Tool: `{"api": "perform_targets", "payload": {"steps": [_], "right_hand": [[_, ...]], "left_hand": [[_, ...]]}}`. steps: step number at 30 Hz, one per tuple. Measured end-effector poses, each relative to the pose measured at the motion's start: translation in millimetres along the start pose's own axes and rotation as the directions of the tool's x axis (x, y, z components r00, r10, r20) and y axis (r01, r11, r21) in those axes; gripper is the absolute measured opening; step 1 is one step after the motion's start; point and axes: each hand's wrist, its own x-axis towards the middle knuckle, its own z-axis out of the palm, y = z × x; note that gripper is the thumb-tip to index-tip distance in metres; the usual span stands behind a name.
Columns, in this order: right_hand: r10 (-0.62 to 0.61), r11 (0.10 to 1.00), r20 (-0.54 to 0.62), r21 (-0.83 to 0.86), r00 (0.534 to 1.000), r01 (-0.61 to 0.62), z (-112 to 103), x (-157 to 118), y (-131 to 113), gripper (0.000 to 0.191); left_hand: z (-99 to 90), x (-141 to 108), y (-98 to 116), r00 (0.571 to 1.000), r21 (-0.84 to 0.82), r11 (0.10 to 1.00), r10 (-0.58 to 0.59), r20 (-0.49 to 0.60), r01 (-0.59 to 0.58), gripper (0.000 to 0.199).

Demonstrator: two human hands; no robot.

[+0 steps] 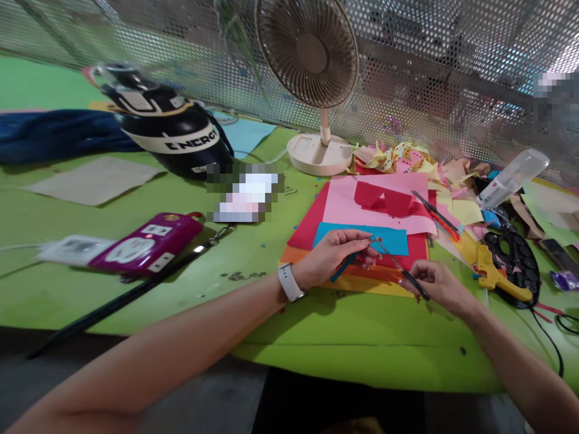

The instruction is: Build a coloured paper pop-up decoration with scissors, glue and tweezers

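Observation:
My left hand (pixel 339 256), with a white watch on its wrist, pinches something small near the tip of a thin tool; what it is cannot be made out. My right hand (pixel 434 283) is closed around the black handle of that slim metal tool (pixel 392 254), whose tip points up and left to my left fingertips. Behind my left hand lies a blue paper strip (pixel 389 240), over stacked red and orange sheets (pixel 384 283). A folded red paper piece (pixel 384 199) rests on pink paper (pixel 337 202) just beyond.
Right of the papers lie a red cutter (pixel 441 220), a yellow glue gun (pixel 500 274), a clear bottle (pixel 515 178) and paper scraps (pixel 407 160). A fan (pixel 320 154) stands behind. Leftward are a large black bottle (pixel 181 141), a phone (pixel 248 198) and a purple power strip (pixel 147 244).

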Motion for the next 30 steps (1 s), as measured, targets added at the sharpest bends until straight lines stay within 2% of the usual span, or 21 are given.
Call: {"api": "perform_targets", "payload": {"steps": [16, 25, 30], "right_hand": [[0.002, 1.000, -0.023, -0.026, 1.000, -0.003, -0.3, 2.5, 4.4, 0.054], [0.026, 1.000, -0.051, -0.008, 0.998, -0.026, 2.1, 2.1, -0.8, 0.055], [0.014, 1.000, -0.056, 0.001, 0.998, -0.014, 1.2, 2.9, 0.1, 0.053]], "left_hand": [[-0.5, 0.4, -0.3, 1.000, 0.027, 1.000, -0.012, -0.026, 0.013, 0.018], [1.3, 0.6, 2.6, 0.998, 0.106, 0.994, -0.008, -0.056, 0.014, 0.014], [2.8, 0.4, 3.4, 0.996, 0.144, 0.988, -0.043, -0.084, 0.055, 0.015]]}}
